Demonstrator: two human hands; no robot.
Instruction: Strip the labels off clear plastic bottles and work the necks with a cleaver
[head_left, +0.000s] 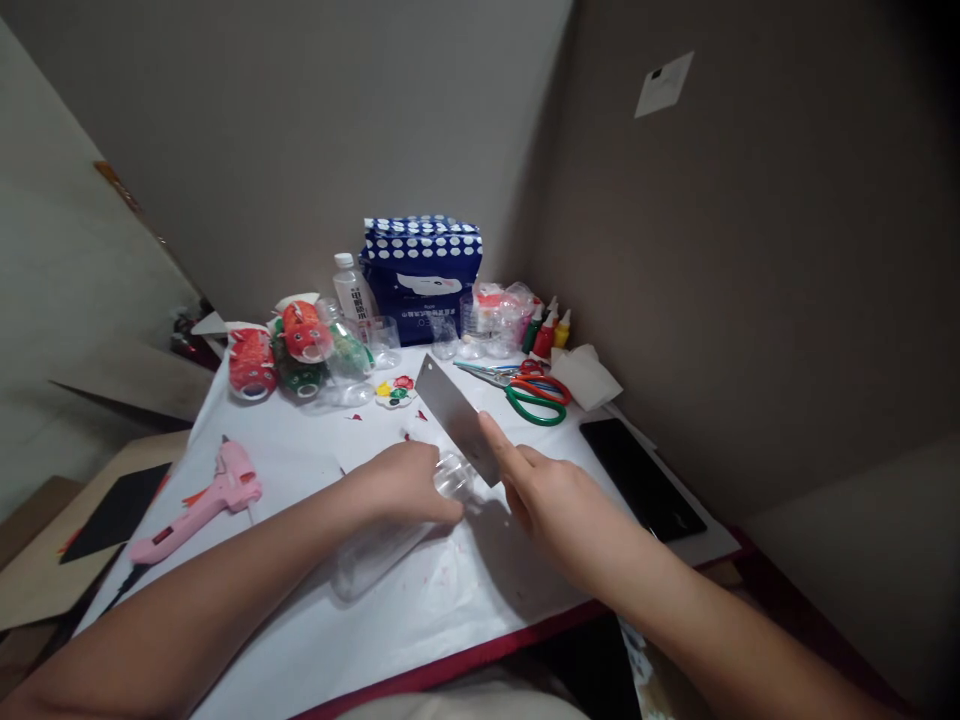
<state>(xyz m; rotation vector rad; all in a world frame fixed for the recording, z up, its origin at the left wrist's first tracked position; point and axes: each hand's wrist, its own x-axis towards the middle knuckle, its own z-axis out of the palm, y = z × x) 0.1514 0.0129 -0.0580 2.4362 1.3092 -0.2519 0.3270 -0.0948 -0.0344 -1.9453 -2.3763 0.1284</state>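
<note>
My left hand [405,482] is closed over a clear plastic bottle [375,555] that lies on its side on the white paper-covered table [300,620]. My right hand [551,505] grips a cleaver [456,417], index finger stretched along the blade's back. The steel blade slants up and to the left, and its lower edge meets the bottle near its neck [455,477], just right of my left fingers.
A pink glue gun [202,500] lies at the left. Behind stand red and green painted bottle pieces [289,352], a water bottle [352,290], a blue dotted bag [422,262], clear cups, paint bottles [549,328], scissors [529,390], a paint palette [395,391]. A black phone [641,478] lies right.
</note>
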